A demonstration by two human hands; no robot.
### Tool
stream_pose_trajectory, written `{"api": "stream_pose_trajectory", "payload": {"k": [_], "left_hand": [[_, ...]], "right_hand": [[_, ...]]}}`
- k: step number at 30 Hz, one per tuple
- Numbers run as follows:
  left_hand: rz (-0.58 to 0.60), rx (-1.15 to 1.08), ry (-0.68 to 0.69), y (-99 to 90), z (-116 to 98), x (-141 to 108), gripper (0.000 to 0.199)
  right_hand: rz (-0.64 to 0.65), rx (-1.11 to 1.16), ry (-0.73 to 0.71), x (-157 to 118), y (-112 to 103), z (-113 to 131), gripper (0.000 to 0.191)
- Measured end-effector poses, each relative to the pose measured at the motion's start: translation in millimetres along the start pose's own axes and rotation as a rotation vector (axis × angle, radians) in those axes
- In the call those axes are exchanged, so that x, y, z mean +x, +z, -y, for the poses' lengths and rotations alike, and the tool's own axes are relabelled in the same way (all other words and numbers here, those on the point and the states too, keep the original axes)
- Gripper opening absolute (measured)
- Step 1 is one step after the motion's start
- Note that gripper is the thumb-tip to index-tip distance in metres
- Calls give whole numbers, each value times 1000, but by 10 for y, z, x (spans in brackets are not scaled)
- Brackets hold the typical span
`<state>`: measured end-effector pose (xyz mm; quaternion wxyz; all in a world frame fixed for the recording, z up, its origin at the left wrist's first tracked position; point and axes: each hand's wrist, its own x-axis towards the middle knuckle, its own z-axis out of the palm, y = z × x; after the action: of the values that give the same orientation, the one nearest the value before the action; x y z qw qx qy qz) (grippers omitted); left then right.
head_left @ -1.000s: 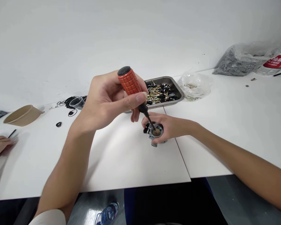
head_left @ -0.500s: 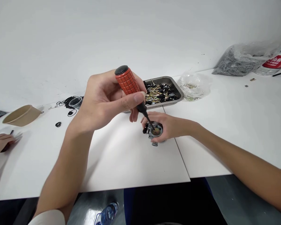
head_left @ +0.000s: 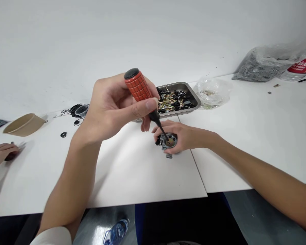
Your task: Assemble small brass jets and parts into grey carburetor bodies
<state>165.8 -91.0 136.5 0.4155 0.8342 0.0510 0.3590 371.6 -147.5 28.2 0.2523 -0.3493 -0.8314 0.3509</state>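
My left hand (head_left: 117, 109) is closed around the red grid-patterned handle of a screwdriver (head_left: 139, 86). The tool slants down to the right, and its dark shaft reaches into the round bore of a small grey metal carburetor (head_left: 165, 147). A brass-coloured disc shows inside that bore, with the tip at it. From the right, my right hand (head_left: 180, 136) grips the carburetor, fingers behind and thumb in front, against the white table. Black fittings stick out on the carburetor's left side. Exactly how the tip meets the disc is too small to tell.
Behind my hands stands a metal tray (head_left: 197, 102) of screws and black parts, beside a clear plastic bag (head_left: 219, 93). A larger bag of grey parts (head_left: 255, 64) lies at the back right. At left are a tan bowl (head_left: 25, 125), black rings (head_left: 63, 134) and another person's hand (head_left: 0, 154).
The screwdriver stays in the carburetor's bore, and my hands keep almost the same pose. At the far left, the other person's hand has shifted slightly.
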Motion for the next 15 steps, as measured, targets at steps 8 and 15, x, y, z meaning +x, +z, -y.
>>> {"api": "stream_pose_trajectory", "payload": {"k": [8,15], "left_hand": [[-19,27,20,4,-7,1,5],[-34,35,-18,11,-6,3,9]], "right_hand": [[5,-65,29,-1,-12,41,33],[-13,-43,-2,2,18,-8,36]]}}
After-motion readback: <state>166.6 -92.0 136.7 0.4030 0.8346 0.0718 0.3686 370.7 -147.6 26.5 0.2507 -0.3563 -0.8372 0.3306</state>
